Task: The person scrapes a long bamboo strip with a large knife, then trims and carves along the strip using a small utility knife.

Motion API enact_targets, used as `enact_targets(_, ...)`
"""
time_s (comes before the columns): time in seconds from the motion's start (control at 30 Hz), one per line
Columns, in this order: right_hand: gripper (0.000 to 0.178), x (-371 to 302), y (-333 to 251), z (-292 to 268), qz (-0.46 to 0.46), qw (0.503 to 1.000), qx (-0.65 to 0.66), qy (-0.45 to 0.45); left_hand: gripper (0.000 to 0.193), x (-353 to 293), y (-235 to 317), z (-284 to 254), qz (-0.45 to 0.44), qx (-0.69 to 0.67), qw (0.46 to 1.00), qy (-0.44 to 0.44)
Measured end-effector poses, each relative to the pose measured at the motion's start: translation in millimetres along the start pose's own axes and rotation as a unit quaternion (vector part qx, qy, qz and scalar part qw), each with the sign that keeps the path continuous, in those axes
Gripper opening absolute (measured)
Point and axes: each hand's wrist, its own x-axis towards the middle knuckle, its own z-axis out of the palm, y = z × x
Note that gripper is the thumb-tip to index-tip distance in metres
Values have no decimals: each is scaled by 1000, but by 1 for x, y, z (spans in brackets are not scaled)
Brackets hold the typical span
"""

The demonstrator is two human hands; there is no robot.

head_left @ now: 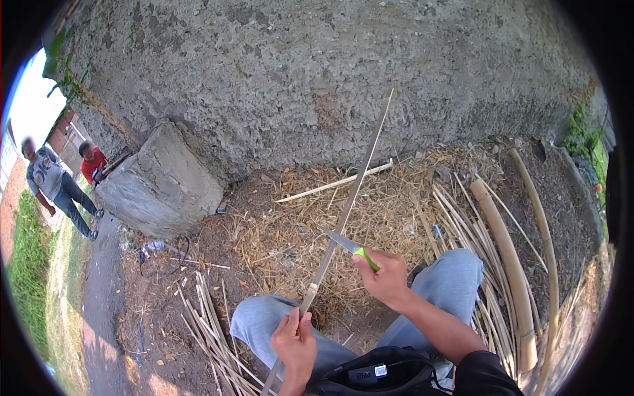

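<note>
Here's the left hand (295,344), fingers curled tight round the near part of a long split-bamboo strip (357,181) — it slants from near left to far right, toward the rough wall (264,86). The right hand (385,277) has its fingers wrapped about the green-handled knife (352,247), blade pointing far left and crossing the strip around its middle — touching or not, one can't tell. The right hand sits nearer that crossing.

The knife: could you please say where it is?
The knife is in the right hand, just right of the head view's centre, crossing the bamboo strip.
</note>
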Motion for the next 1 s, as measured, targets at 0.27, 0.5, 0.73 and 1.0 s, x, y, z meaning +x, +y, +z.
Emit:
enact_targets(0.27, 19, 16, -6, -13, -35, 999, 4, -13, 13, -6, -1, -2, -6, -41, 999, -3)
enact_targets(0.5, 22, 17, -7, -15, -168, 985, -23, -38, 11, -10, -3, -1, -13, -58, 998, -11)
enact_targets(0.73, 22, 16, 19, -4, -92, 996, 8, 7, 9, -19, -9, 0, -3, -46, 999, -9)
enact_targets(1.0, 20, 40, 2, -24, 75, 995, -27, 65, 11, -33, -18, -8, -12, -40, 999, -17)
